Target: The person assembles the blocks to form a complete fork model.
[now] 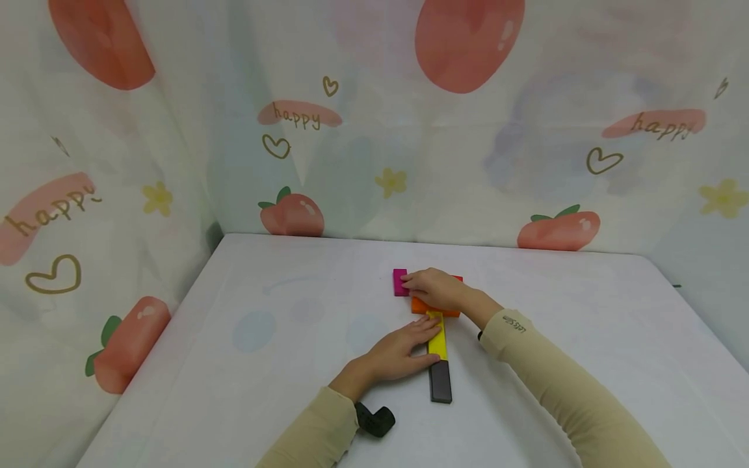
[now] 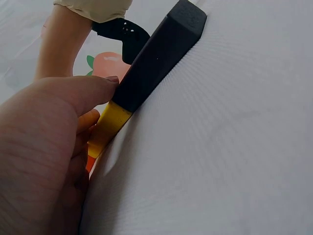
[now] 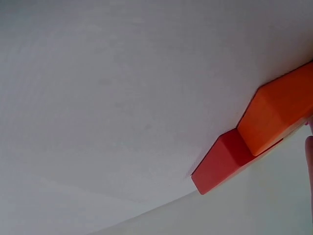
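In the head view, my left hand [image 1: 399, 352] lies across a yellow block [image 1: 437, 346], fingers extended over its top. The thumb reaches the seam where a dark block [image 1: 441, 382] meets the yellow block's near end. My right hand [image 1: 437, 288] is over an orange block [image 1: 436, 311] at the far end of the yellow one, with its fingertips touching the right part of a magenta block [image 1: 398, 283]. Behind the orange block is a red block [image 3: 220, 164], mostly hidden by the right hand in the head view. The right wrist view shows few fingers.
The blocks rest on a white-covered table [image 1: 281, 403]. A patterned cloth curtain [image 1: 363, 143] stands behind the table and along the left. A black wrist device [image 1: 376, 421] sits at the left cuff, beside the dark block's near end.
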A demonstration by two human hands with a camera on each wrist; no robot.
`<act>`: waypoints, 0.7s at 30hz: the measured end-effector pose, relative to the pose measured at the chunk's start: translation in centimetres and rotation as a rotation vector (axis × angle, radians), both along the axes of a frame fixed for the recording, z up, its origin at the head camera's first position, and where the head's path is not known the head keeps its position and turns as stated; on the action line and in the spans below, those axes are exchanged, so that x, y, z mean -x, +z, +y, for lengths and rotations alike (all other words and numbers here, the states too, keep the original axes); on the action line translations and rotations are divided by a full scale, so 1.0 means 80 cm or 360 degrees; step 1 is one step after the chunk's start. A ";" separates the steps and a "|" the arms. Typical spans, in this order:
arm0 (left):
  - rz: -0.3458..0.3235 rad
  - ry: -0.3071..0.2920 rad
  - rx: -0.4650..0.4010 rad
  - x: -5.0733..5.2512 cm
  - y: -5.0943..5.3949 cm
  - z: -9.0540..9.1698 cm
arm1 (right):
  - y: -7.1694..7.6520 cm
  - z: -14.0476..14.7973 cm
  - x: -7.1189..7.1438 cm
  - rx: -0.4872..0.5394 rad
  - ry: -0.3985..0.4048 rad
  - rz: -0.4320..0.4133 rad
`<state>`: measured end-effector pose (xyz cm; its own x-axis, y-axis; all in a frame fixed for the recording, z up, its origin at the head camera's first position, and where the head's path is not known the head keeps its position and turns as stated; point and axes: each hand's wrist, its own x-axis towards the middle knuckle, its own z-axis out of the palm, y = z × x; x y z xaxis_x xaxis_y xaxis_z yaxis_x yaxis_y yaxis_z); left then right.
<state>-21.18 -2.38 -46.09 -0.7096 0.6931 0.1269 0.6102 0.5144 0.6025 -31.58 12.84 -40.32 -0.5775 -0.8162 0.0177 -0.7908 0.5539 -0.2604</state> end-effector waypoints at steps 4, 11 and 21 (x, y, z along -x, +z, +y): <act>0.0012 -0.0003 0.0006 0.001 -0.001 0.000 | 0.003 0.002 -0.001 -0.0006 -0.0037 -0.0028; -0.0010 0.0008 0.0013 0.001 -0.001 0.002 | 0.002 0.004 -0.002 -0.0009 -0.0043 -0.0029; -0.0022 0.0011 0.0003 -0.001 0.001 0.001 | 0.002 0.007 -0.003 -0.0006 -0.0071 -0.0016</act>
